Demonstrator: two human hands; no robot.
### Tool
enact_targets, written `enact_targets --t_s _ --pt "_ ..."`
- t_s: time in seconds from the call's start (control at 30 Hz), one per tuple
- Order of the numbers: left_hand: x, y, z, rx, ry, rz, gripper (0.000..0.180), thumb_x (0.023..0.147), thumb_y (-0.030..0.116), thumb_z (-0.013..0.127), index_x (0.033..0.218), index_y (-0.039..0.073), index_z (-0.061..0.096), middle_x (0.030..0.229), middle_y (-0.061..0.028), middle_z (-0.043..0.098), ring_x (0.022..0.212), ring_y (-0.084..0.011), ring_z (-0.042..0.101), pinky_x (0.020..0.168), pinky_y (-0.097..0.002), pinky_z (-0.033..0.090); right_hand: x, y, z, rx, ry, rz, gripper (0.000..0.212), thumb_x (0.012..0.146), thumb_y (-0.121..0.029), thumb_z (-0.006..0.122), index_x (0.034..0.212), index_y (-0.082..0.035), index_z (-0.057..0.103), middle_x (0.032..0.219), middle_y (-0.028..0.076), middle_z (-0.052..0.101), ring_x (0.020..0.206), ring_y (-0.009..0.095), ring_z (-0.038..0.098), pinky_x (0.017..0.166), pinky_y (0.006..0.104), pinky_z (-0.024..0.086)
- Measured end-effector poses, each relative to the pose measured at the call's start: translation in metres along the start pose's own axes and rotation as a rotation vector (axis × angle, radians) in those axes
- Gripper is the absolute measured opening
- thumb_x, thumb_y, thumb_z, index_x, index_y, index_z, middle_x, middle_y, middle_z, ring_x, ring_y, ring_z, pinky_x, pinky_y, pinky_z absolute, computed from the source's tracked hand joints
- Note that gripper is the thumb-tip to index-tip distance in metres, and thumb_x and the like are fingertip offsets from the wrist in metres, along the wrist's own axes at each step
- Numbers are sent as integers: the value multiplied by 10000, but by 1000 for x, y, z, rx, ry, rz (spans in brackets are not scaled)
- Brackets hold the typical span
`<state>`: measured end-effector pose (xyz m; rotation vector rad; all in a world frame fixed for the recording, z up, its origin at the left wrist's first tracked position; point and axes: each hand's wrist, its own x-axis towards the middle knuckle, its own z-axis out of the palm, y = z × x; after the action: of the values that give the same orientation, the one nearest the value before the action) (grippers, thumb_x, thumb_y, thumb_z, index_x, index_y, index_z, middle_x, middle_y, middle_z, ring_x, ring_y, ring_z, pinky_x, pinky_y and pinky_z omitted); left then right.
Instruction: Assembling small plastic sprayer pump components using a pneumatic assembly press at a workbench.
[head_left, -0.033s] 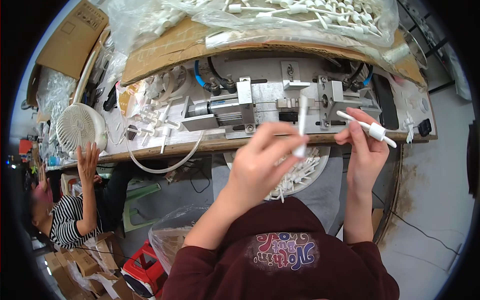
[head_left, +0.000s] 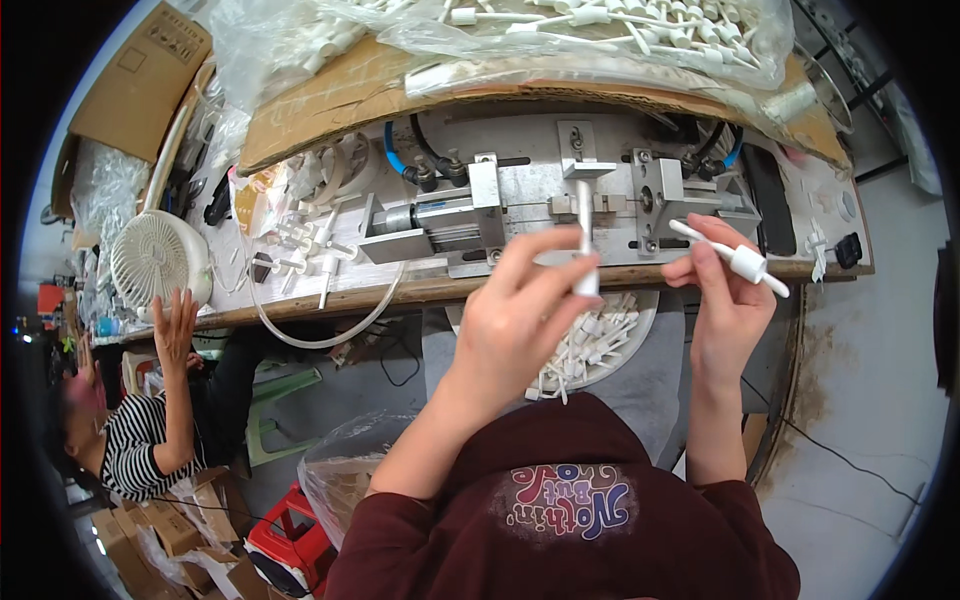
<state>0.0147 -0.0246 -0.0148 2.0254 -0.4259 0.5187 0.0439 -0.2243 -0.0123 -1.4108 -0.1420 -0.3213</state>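
Observation:
My left hand (head_left: 515,320) pinches a white plastic rod (head_left: 585,215) by its thick lower end, holding it upright in front of the metal fixture (head_left: 530,195). Between the fingers and thumb of my right hand (head_left: 730,310) lies another white rod with a cylindrical collar (head_left: 748,263), tilted down to the right. Both hands are raised over the table's front edge. Below them, on my lap, a round white basin (head_left: 652,318) holds many similar white pieces (head_left: 608,335), partly hidden by my left hand.
Cylinders with blue and black hoses flank the fixture. Loose white pieces (head_left: 310,250) and a small fan (head_left: 160,258) are on the left. A cardboard sheet (head_left: 330,112) with a bag of white rods (head_left: 690,25) spans the back. Another person (head_left: 145,440) sits at left.
My left hand and its rod have shifted slightly left. My right hand keeps its hold on the collared rod, almost unmoved.

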Motion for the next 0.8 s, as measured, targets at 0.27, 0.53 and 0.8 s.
enact_targets --t_s 0.27,0.53,0.8 --pt "-4 -23 25 524 -70 127 290 736 122 802 1017 69 746 1141 -51 732 651 -187 668 592 -284 520 -10 2 4 -294 -39 -229 163 827 56 745 986 29 721 1050 167 692 795 195 714 670 271 594" --pt "10 -26 24 564 -83 130 284 708 119 810 980 69 745 1118 -23 738 556 -189 621 550 -281 498 -4 16 -3 -855 -141 -887 234 721 -81 810 944 -57 744 915 82 733 674 193 675 564 269 502" --pt "12 -21 21 543 -99 94 324 700 117 822 1009 57 746 1083 -46 742 613 -184 671 580 -275 522 0 20 -6 -917 -163 -954 216 738 -99 768 949 -56 747 927 62 730 648 168 659 555 265 469"
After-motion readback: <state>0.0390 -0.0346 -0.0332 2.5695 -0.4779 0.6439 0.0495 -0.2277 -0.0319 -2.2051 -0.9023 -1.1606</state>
